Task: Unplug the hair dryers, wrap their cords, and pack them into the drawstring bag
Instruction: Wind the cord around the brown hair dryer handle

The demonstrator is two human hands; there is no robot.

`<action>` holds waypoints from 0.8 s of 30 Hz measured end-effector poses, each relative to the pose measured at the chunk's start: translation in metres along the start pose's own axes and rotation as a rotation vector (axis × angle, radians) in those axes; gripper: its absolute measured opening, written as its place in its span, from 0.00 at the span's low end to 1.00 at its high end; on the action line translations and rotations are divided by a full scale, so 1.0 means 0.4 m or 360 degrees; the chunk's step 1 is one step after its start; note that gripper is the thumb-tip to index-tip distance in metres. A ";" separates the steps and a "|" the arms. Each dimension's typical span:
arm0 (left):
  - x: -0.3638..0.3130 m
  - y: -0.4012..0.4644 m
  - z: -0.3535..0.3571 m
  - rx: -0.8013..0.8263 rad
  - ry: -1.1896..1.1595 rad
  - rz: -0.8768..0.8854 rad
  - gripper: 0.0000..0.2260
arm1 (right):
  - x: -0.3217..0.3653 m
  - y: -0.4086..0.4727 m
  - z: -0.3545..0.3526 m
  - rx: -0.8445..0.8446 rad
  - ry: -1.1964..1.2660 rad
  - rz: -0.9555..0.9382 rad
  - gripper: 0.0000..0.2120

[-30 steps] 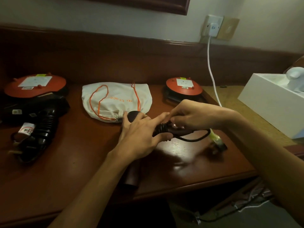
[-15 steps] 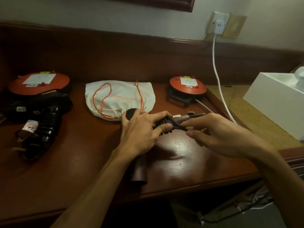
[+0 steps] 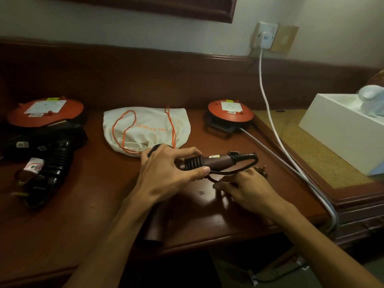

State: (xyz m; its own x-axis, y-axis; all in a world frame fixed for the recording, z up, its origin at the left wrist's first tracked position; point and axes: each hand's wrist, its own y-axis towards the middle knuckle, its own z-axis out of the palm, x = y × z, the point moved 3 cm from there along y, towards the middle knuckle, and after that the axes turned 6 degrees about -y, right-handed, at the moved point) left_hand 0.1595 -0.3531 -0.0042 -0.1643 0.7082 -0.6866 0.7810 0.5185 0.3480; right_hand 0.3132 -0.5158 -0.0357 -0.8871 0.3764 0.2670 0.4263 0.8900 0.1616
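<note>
A brown hair dryer [image 3: 216, 162] lies on the wooden desk [image 3: 83, 215], its handle pointing right with black cord [image 3: 193, 163] coiled around it. My left hand [image 3: 166, 173] grips the dryer over the coils. My right hand [image 3: 249, 190] sits just below the handle, pinching the loose end of the cord near its plug [image 3: 260, 170]. A white drawstring bag [image 3: 145, 129] with orange cords lies flat behind my hands. A second, black hair dryer [image 3: 52, 161] with its cord wrapped rests at the left.
Two orange cable reels stand at the back, one at the left [image 3: 44, 112] and one right of the bag [image 3: 230, 113]. A white cable [image 3: 270, 113] runs from the wall socket [image 3: 266, 36] down the desk's right edge. A white box [image 3: 342, 132] sits at the far right.
My right hand has swung from above the handle down to below it, carrying the cord end around. My left hand has kept its grip on the dryer.
</note>
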 end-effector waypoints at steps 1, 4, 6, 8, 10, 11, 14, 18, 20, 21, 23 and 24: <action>0.004 -0.010 -0.005 -0.0014 -0.0050 0.0009 0.19 | 0.000 0.002 0.002 -0.0035 0.0086 -0.0056 0.13; 0.003 -0.036 -0.014 0.0047 -0.0193 0.0075 0.19 | -0.025 0.038 -0.002 0.0183 0.0294 -0.0020 0.04; -0.011 -0.047 -0.018 0.0142 -0.0162 0.0141 0.21 | -0.043 0.080 -0.011 0.0342 0.0203 -0.0025 0.09; -0.021 -0.052 -0.017 0.0247 -0.0092 0.0192 0.23 | -0.041 0.116 -0.031 0.0508 0.0123 0.0017 0.10; -0.032 -0.055 -0.013 0.0350 0.0025 0.0196 0.25 | -0.033 0.137 -0.052 0.0650 0.0158 0.0010 0.10; -0.036 -0.056 -0.009 0.0405 0.0116 0.0174 0.28 | -0.022 0.142 -0.064 0.0704 0.0166 -0.0020 0.11; -0.054 -0.057 0.018 0.0586 0.0459 0.0142 0.32 | 0.018 0.159 -0.102 0.0723 0.0075 -0.0110 0.16; -0.074 -0.044 0.068 0.0709 0.0856 0.0061 0.34 | 0.090 0.154 -0.141 0.0636 -0.0040 -0.0185 0.09; -0.078 -0.032 0.082 0.0774 0.0935 -0.0091 0.38 | 0.115 0.136 -0.141 0.0632 -0.0078 -0.0169 0.06; -0.081 -0.025 0.086 0.0822 0.0955 -0.0139 0.38 | 0.121 0.126 -0.139 0.0617 -0.0068 -0.0152 0.06; -0.086 -0.007 0.088 0.0924 0.0974 -0.0180 0.38 | 0.123 0.109 -0.138 0.0550 -0.0014 -0.0112 0.07; -0.087 0.002 0.088 0.0964 0.0956 -0.0172 0.36 | 0.119 0.100 -0.138 0.0523 0.0021 -0.0100 0.07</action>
State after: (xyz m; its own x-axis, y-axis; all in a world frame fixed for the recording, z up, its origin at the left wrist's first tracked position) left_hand 0.1871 -0.3940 -0.0024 -0.4139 0.8919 -0.1823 0.9015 0.3738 -0.2183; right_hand 0.2977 -0.4763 0.0358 -0.9067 0.3168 0.2785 0.2891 0.9475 -0.1366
